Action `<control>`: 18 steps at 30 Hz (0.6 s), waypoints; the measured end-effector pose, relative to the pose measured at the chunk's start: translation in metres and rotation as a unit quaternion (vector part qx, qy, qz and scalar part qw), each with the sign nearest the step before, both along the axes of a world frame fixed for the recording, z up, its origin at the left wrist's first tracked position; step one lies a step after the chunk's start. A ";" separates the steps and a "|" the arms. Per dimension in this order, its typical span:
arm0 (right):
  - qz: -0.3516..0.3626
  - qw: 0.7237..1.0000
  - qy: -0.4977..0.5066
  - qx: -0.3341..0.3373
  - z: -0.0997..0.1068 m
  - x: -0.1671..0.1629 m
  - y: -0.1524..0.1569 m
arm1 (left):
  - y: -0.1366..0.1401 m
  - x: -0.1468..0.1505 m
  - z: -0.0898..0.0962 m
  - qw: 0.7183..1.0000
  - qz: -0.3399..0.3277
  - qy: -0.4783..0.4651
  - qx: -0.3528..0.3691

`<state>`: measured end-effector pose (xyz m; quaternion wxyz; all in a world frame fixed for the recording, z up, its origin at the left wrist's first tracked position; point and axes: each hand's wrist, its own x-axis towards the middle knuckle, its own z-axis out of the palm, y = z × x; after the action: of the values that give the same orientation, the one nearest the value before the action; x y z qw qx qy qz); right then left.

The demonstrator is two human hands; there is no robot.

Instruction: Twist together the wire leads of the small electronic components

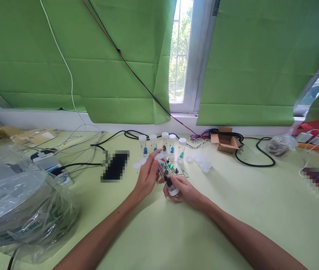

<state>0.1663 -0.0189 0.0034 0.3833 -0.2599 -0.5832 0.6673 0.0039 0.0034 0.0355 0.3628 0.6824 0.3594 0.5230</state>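
In front of me a clear plastic tube [162,169] is held tilted, its white-capped end [173,192] toward me and a small black piece [168,181] inside near that end. My right hand [186,190] is closed around the capped end. The far end is between the fingers of my left hand [147,178], which partly hide it. Just beyond my hands, several upright clear tubes with white caps [172,144] contain small blue, green or dark pieces. Small green and dark parts [171,166] lie between those tubes and my hands.
Loose white caps and clear tubes [205,164] lie right of centre, near an open cardboard box [226,141] and a black cable [256,164]. A plastic-wrapped spool [21,202] occupies the left. A power strip [49,165] with cables sits behind it. A blurred dark rectangle [116,166] lies left of my hands.
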 end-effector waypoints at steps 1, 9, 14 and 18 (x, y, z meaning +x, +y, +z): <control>0.018 1.000 0.016 -0.019 0.000 0.000 0.000 | 0.000 0.001 0.000 1.000 -0.001 -0.012 -0.009; 0.078 0.991 0.044 -0.095 0.004 0.000 -0.005 | 0.002 0.004 0.002 0.998 0.016 -0.061 -0.019; 0.074 0.991 0.044 -0.100 0.004 0.000 -0.004 | 0.003 0.004 0.000 0.997 0.011 -0.068 -0.020; 0.071 0.990 0.045 -0.115 0.002 0.000 -0.004 | 0.004 0.004 -0.002 0.997 0.007 -0.070 -0.019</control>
<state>0.1664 -0.0225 0.0059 0.3280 -0.2300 -0.5017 0.7667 0.0080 0.0073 0.0334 0.3960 0.6346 0.3478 0.5652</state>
